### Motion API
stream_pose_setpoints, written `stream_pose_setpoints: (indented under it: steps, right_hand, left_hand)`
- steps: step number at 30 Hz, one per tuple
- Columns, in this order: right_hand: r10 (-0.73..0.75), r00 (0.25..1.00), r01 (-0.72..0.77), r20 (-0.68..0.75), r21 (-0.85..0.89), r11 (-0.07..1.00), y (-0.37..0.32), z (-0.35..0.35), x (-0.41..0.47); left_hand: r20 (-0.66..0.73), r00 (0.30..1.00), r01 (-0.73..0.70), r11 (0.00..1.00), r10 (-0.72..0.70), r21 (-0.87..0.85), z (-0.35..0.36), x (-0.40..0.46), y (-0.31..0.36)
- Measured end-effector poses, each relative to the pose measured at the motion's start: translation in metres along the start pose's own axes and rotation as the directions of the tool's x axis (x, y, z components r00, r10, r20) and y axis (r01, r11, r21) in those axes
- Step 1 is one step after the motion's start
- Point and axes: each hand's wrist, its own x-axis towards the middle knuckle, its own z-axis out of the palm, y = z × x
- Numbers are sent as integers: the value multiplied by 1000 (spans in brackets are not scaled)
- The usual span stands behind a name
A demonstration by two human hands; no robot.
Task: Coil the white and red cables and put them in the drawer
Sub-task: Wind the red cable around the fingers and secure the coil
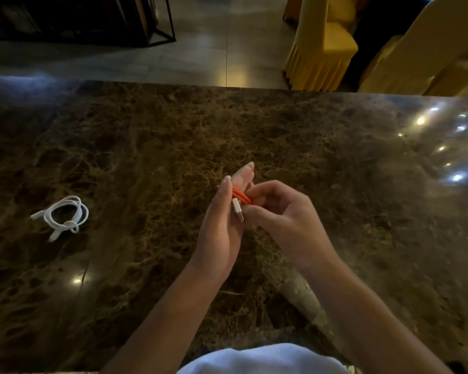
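White cable point(62, 215): coiled, lying far left on tabletop.
Tabletop point(335, 157): dark brown marble, glossy, lamp reflections at right.
Left hand point(223, 225): fingers straight, red cable point(242, 197) wound around them.
Right hand point(278, 214): fingertips pinching the red coil.
Room: tiled floor point(200, 60), yellow-covered chairs point(324, 44) far right.

This looks like a banquet or restaurant hall: a polished brown marble table point(254, 130) reflecting ceiling lights, chairs dressed in pleated golden-yellow fabric covers point(322, 49) standing beyond it, a glossy grey tiled floor point(200, 58), and a black metal-framed stand point(160, 28) in the dim background.
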Motion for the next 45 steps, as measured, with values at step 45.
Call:
stream_pose_setpoints:
  steps: [45]
  right_hand:
    - [-267,702,679,660,-733,-26,-10,16,26]
  left_hand:
    - [-225,869,346,867,-440,-357,-11,10,9]
